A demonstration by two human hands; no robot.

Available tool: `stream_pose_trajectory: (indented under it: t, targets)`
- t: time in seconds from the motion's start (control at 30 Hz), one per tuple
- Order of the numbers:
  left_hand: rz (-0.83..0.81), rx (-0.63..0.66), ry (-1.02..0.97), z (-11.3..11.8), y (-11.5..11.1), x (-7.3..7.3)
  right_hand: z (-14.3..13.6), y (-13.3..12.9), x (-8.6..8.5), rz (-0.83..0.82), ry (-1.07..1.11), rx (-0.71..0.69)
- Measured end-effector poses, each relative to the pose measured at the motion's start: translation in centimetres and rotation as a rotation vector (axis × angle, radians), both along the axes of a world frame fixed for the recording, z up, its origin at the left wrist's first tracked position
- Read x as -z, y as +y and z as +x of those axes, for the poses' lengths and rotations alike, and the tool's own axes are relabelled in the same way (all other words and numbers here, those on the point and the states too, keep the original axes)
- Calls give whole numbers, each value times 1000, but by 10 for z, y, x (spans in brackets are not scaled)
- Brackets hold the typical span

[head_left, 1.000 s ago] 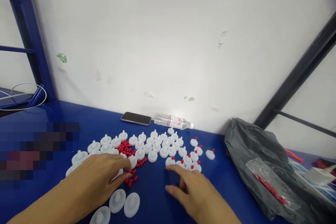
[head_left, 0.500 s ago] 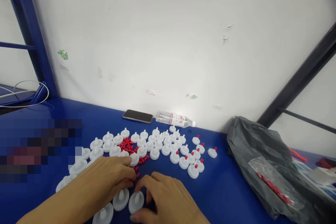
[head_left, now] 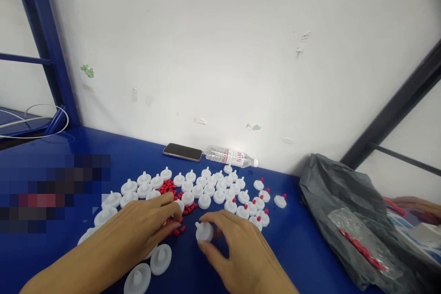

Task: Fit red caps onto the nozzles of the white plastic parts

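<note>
My right hand grips a round white plastic lid with a spout by its edges, between thumb and fingers. The lid is tilted, its spout pointing up and left, and no red cap shows on it. My left hand reaches over the pile of small red caps, with thumb and fingertips closed together low among them. Whatever may be between those fingertips is hidden. Two bare white lids lie in front of my left wrist, and others sit partly covered by the forearm.
Many white lids stand spout-up on the blue table. Several at right carry red caps. Behind lie a phone and a plastic bottle. A grey bag lies right, near another person's hand.
My right hand has picked up a white lid and moved right and away from me with it. My left fingers have drawn together among the red caps. Another person's hand has appeared at far right.
</note>
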State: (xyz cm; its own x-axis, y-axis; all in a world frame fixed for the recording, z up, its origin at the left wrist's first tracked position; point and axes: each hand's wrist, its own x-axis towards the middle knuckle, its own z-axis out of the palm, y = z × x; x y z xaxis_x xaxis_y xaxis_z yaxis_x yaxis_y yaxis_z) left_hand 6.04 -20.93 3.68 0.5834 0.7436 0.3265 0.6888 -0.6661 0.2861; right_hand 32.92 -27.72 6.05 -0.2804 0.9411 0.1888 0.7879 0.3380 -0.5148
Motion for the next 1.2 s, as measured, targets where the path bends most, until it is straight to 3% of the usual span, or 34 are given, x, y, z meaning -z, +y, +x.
stream_pose_trajectory:
  t: [0.13, 0.27, 0.53, 0.67, 0.97, 1.2]
  targets:
    - [11, -32, -139, 2, -2, -2, -3, -1, -2, 26, 6, -34]
    - [-30, -52, -255, 7, -12, -18, -6, -2, -4, 41, 37, -23]
    - [-36, 153, -402, 19, -24, -45, -12, -7, -8, 72, 88, 24]
    - [-93, 146, -395, 20, -25, -42, -8, -4, -5, 105, 116, -3]
    - [16, 83, -519, 18, -20, -26, -1, 2, -2, 211, 231, -104]
    - [74, 40, -415, 26, -26, -40, 1, 3, -5, 277, 310, -182]
